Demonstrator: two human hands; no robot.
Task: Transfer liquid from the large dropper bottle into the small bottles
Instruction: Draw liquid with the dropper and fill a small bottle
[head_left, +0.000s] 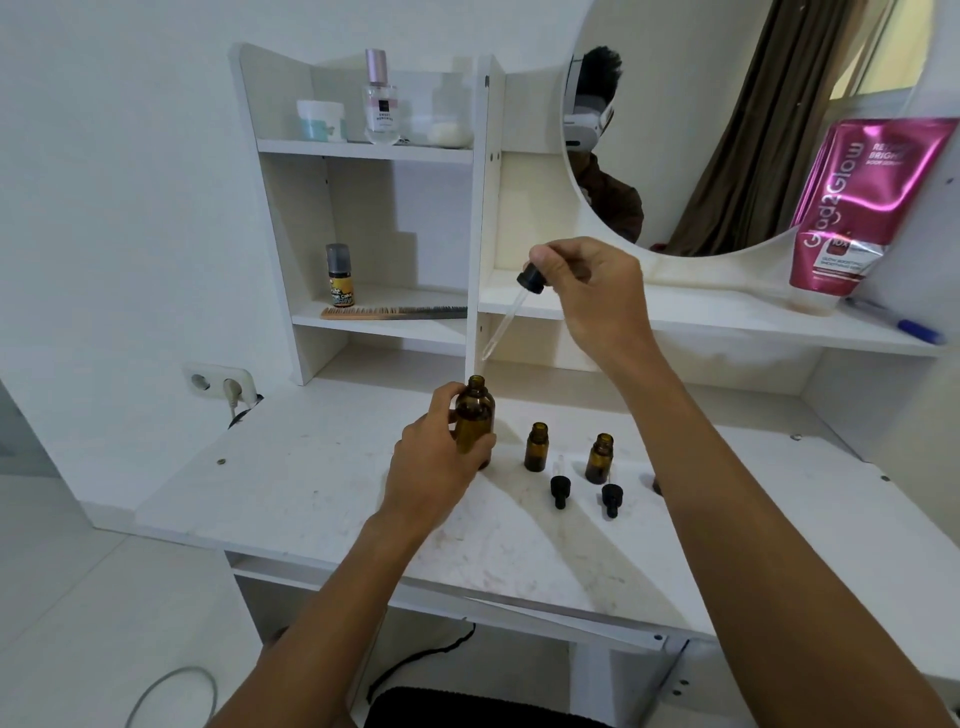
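Currently the large dropper bottle (475, 415) is gripped upright on the bench (311, 493) by the left hand (431, 457), whose fingers (441, 397) are curled round its side. Above and to the right of those fingers, the black cap of the dropper (506, 317) is pinched by the right hand (587, 291). The glass tube is slanted down towards the open neck but held clear of it.

To the right of the left fingers (both uncapped) are stood the first small bottle (536, 448) and the second small bottle (600, 458), with two loose caps (560, 491) laid in front of them.

A drip could be lost onto the bench if the tube is carried across tilted. A small bottle could also be knocked over by the right forearm (691, 415), which passes close by.

Whether any liquid is drawn into the tube cannot be made out. A dark object (657, 486) is mostly hidden behind the right forearm.
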